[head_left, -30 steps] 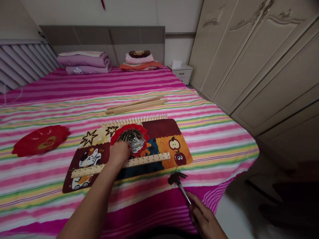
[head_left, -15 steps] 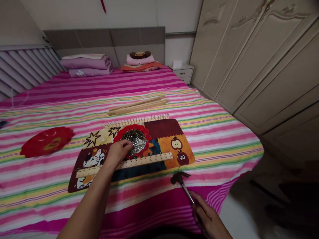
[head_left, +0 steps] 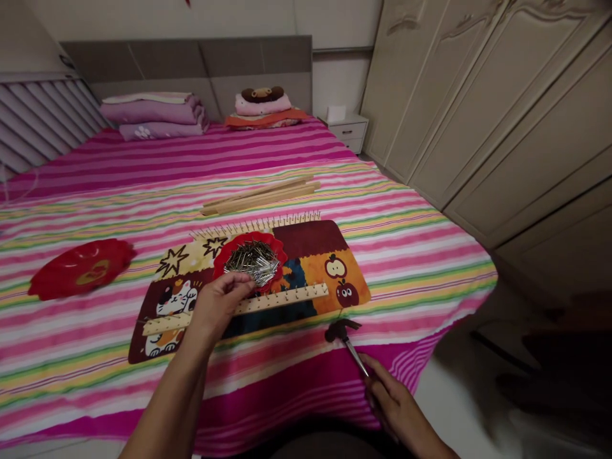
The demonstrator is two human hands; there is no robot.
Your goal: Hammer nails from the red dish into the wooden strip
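Observation:
My left hand (head_left: 220, 303) is pinched closed at the near rim of a red scalloped bowl (head_left: 219, 260) full of nails (head_left: 252, 256); whatever sits between its fingertips is too small to make out. Beneath that hand runs a pale wooden strip (head_left: 299, 293) with nails standing along it, partly hidden by the wrist. My right hand (head_left: 393, 403) grips a claw hammer (head_left: 354, 354) by its handle, the dark head lying over the bedspread just off the mat's near edge. A patterned placemat (head_left: 313, 242) lies under the bowl and the strip.
Behind the bowl stretches another strip (head_left: 253, 225) bristling with upright nails. Several bare wooden sticks (head_left: 268, 196) lie farther back on the striped bedspread (head_left: 411, 255). A red plate (head_left: 81, 271) rests at the left. Wardrobe doors (head_left: 459, 127) stand beyond the bed's right side.
My left hand has drawn back slightly from the nails toward the bowl's near rim and the strip. My right hand still holds the hammer; the view has shifted a little.

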